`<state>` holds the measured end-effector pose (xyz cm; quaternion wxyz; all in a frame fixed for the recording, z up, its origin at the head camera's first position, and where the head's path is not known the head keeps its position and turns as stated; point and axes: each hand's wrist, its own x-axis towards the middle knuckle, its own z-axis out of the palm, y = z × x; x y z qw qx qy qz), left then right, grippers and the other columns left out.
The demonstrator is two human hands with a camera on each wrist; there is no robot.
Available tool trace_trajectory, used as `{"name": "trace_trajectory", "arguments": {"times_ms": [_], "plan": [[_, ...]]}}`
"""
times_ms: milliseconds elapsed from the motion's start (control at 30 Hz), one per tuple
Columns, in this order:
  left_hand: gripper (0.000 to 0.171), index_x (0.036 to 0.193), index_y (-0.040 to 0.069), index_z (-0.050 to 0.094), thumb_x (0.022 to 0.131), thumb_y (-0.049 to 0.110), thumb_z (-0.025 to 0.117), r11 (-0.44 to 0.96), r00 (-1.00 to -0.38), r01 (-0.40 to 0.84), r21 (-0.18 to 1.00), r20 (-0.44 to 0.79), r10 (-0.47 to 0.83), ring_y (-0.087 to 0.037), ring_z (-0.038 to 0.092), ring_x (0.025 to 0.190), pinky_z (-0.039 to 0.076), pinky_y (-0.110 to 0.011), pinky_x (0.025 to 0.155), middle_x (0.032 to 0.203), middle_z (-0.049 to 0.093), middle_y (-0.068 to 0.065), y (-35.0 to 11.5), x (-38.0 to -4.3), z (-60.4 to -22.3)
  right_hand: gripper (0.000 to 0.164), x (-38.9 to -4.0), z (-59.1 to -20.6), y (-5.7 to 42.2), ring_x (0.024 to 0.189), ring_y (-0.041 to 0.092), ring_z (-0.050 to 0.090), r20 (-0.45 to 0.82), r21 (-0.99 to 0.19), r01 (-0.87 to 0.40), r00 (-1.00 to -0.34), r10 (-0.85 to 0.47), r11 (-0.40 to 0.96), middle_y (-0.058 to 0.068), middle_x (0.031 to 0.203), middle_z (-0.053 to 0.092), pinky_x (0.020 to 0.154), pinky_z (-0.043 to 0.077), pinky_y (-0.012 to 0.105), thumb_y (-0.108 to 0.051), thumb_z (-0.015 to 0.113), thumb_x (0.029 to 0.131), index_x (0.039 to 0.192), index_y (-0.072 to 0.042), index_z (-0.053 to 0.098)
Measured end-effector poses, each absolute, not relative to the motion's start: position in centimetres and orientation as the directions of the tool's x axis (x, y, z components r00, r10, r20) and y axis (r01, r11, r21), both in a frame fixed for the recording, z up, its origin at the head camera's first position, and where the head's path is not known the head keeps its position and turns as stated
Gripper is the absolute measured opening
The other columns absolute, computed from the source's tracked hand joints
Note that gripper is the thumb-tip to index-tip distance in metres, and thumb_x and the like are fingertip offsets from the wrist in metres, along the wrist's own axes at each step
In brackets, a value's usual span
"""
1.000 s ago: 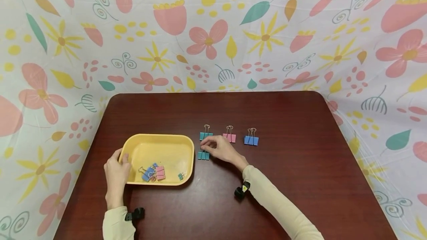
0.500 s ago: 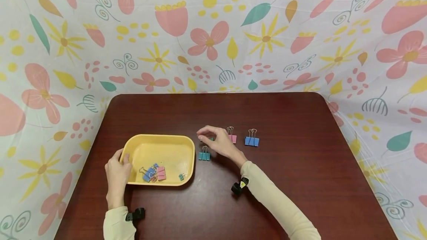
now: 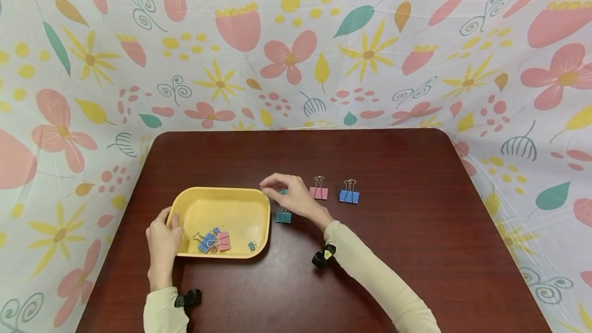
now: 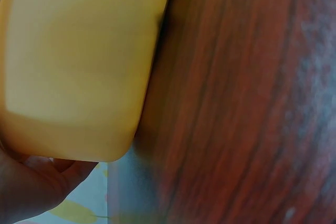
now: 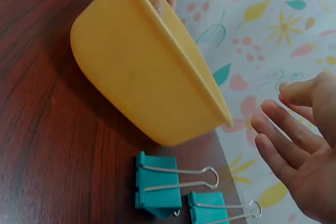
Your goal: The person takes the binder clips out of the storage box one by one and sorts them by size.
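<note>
A yellow plastic tray (image 3: pixel 208 208) sits on the table. My left hand (image 3: pixel 163 240) grips its left rim, thumb on the inner side. Lying in the tray are a blue binder clip (image 3: pixel 206 243), a pink binder clip (image 3: pixel 223 240) and a small teal binder clip (image 3: pixel 252 245), with other small ones partly hidden. Near the tray's far right corner, my right hand (image 3: pixel 296 197) is raised with fingers loosely bent and nothing in them. Below it stands a teal binder clip (image 5: pixel 158 184); another teal clip (image 5: pixel 207 206) beside it is mostly covered by the hand in the head view.
Right of my right hand, a pink binder clip (image 3: pixel 318 192) and a blue binder clip (image 3: pixel 349 197) stand in a row, handles pointing away. The dark wooden table (image 3: pixel 407 179) meets a flower-patterned cloth (image 3: pixel 296 102) at its back and sides.
My right hand has left the handles of the nearer teal clip, passing over the other teal clip leftward to the tray's right rim. The left hand and tray have stayed put.
</note>
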<state>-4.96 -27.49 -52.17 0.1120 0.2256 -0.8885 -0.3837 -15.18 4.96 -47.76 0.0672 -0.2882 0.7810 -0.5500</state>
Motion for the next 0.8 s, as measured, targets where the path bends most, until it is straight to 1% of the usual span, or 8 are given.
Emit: {"name": "trace_trajectory", "arguments": {"times_ms": [133,167,233,367,467,600,700,800], "plan": [[0.034,0.133,-0.002,0.062,0.102,0.012,0.054,0.603,-0.874,-0.318,0.731,0.02,-0.486,-0.054,0.055,0.118,0.044,-0.064,0.098,0.128,0.063,-0.034,-27.5,-5.0,-52.2,0.016,-15.4,-48.2,4.4,0.091,0.015,0.074,0.243,-0.878,-0.419,-0.807,-0.538,0.232,0.006,0.105,0.078,0.082,0.058,0.029,-0.015,0.069,0.097,0.11,-0.008,0.075],[0.034,0.133,-0.002,0.062,0.102,0.012,0.054,0.603,-0.874,-0.319,0.731,0.02,-0.485,-0.054,0.055,0.118,0.044,-0.064,0.098,0.127,0.063,-0.034,-27.5,-5.0,-52.2,0.017,-15.6,-48.6,4.2,0.091,0.014,0.074,0.243,-0.878,-0.42,-0.806,-0.54,0.232,0.004,0.106,0.078,0.083,0.058,0.029,-0.017,0.07,0.097,0.11,-0.008,0.075],[0.034,0.133,-0.002,0.062,0.102,0.012,0.054,0.602,-0.874,-0.32,0.732,0.017,-0.485,-0.054,0.055,0.118,0.044,-0.064,0.098,0.127,0.063,-0.034,-27.5,-5.0,-52.1,0.017,-15.5,-48.6,4.0,0.091,0.011,0.073,0.25,-0.874,-0.429,-0.8,-0.545,0.229,0.004,0.104,0.078,0.083,0.058,0.026,-0.016,0.07,0.097,0.11,-0.006,0.075],[0.034,0.133,-0.002,0.062,0.102,0.012,0.054,0.602,-0.874,-0.321,0.731,0.016,-0.486,-0.054,0.055,0.118,0.043,-0.064,0.098,0.128,0.063,-0.034,-27.6,-4.9,-52.1,0.019,-15.3,-48.5,3.5,0.094,0.011,0.072,0.236,-0.883,-0.417,-0.793,-0.562,0.217,0.006,0.104,0.078,0.085,0.057,0.025,-0.016,0.07,0.097,0.111,-0.004,0.074],[0.034,0.133,-0.002,0.062,0.102,0.011,0.054,0.604,-0.874,-0.319,0.73,0.02,-0.486,-0.054,0.055,0.118,0.043,-0.064,0.098,0.127,0.063,-0.034,-27.6,-4.9,-52.1,0.02,-15.2,-48.3,3.1,0.096,0.013,0.072,0.218,-0.897,-0.393,-0.789,-0.575,0.2,0.007,0.106,0.077,0.087,0.057,0.027,-0.016,0.069,0.097,0.112,-0.003,0.074],[0.034,0.132,-0.002,0.062,0.102,0.011,0.054,0.606,-0.873,-0.317,0.729,0.026,-0.487,-0.054,0.055,0.118,0.043,-0.064,0.098,0.127,0.063,-0.034,-27.6,-5.0,-52.2,0.018,-15.1,-48.3,2.6,0.097,0.017,0.072,0.204,-0.91,-0.374,-0.78,-0.592,0.179,0.009,0.107,0.077,0.088,0.057,0.031,-0.015,0.069,0.097,0.112,-0.006,0.074],[0.034,0.132,-0.002,0.062,0.102,0.012,0.054,0.606,-0.871,-0.318,0.729,0.028,-0.491,-0.054,0.055,0.118,0.043,-0.064,0.099,0.126,0.063,-0.034,-27.5,-5.0,-52.2,0.016,-15.0,-48.2,2.1,0.098,0.016,0.072,0.186,-0.911,-0.369,-0.765,-0.617,0.184,0.01,0.108,0.077,0.088,0.056,0.03,-0.015,0.07,0.097,0.112,-0.011,0.074],[0.034,0.132,-0.001,0.063,0.102,0.012,0.055,0.601,-0.869,-0.322,0.731,0.024,-0.495,-0.053,0.055,0.118,0.043,-0.063,0.099,0.126,0.064,-0.034,-27.5,-5.0,-52.2,0.018,-14.9,-48.2,1.6,0.101,0.015,0.072,0.165,-0.907,-0.374,-0.738,-0.654,0.194,0.009,0.11,0.077,0.089,0.056,0.028,-0.015,0.07,0.096,0.113,-0.011,0.074]]}}
